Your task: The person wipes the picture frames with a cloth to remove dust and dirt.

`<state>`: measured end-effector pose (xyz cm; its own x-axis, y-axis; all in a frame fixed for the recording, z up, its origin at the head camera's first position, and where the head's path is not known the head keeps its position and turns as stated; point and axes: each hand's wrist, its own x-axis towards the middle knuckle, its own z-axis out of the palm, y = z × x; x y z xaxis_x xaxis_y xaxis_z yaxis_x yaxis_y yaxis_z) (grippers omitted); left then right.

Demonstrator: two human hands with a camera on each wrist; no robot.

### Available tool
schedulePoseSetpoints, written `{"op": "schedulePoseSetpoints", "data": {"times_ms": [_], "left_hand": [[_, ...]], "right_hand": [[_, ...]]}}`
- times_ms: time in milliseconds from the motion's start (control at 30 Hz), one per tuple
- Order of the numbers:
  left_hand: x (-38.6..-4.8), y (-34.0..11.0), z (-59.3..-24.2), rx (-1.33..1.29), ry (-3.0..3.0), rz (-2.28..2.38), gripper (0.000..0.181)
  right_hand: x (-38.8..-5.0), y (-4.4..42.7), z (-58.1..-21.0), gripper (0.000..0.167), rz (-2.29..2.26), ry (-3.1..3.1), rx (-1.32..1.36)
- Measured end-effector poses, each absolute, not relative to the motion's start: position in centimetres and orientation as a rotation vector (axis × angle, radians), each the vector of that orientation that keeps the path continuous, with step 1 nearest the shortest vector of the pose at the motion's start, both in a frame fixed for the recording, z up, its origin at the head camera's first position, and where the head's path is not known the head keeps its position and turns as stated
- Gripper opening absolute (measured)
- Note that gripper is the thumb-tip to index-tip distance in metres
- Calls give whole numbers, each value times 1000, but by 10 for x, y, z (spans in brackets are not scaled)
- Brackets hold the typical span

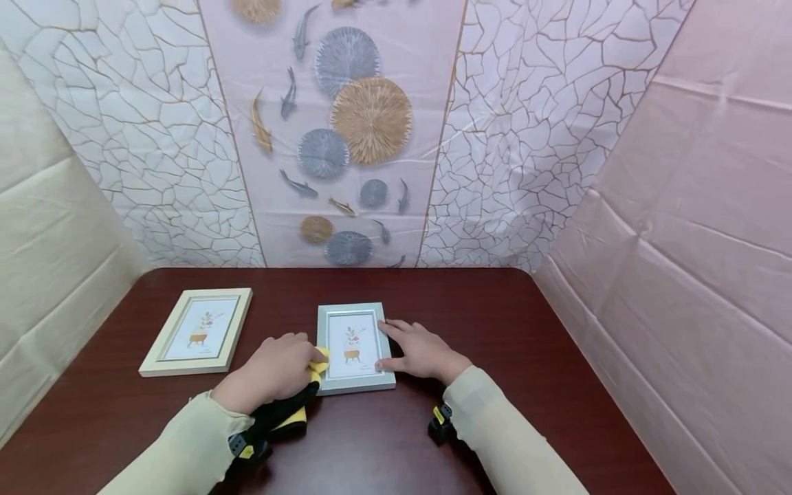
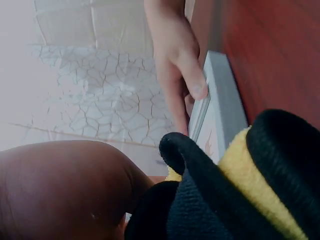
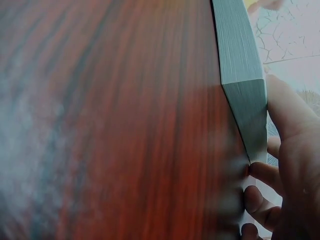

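Observation:
A pale blue-grey picture frame [image 1: 351, 337] lies face up on the dark red-brown table, showing a print of a plant in an orange pot. My left hand [image 1: 269, 368] holds a bunched yellow cloth with black edging [image 1: 318, 364] against the frame's left border. That cloth [image 2: 210, 195] fills much of the left wrist view, hiding most of the fingers. At the opposite border my right hand [image 1: 421, 350] grips the frame. In the right wrist view its thumb lies on the top face and the other fingers [image 3: 260, 200] curl along the side.
A second, cream picture frame [image 1: 196, 332] with a similar print lies face up on the table's left. The table [image 1: 470, 302] meets a patterned cloth backdrop [image 1: 495, 172] at the back. Plain fabric walls [image 1: 699, 227] flank both sides.

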<state>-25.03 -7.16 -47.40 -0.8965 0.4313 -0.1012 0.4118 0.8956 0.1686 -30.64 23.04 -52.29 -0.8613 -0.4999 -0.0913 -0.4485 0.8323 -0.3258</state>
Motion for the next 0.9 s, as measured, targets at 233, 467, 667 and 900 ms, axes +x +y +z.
{"op": "schedulePoseSetpoints", "data": {"times_ms": [233,467,667,900], "left_hand": [[-229,-70,-472,667,2897,292,37],[-222,-73,-477,682,2922,292,35],[-222,-73,-480,687,2939,302,36],[-220,-73,-477,712,2954,284,36]], "right_hand": [[-308,234,-525,91,-428,2851,-784],[-305,231,-527,79,-401,2864,-843],[-305,229,-527,62,-335,2890,-858],[-303,226,-523,59,-309,2901,-839]]}}
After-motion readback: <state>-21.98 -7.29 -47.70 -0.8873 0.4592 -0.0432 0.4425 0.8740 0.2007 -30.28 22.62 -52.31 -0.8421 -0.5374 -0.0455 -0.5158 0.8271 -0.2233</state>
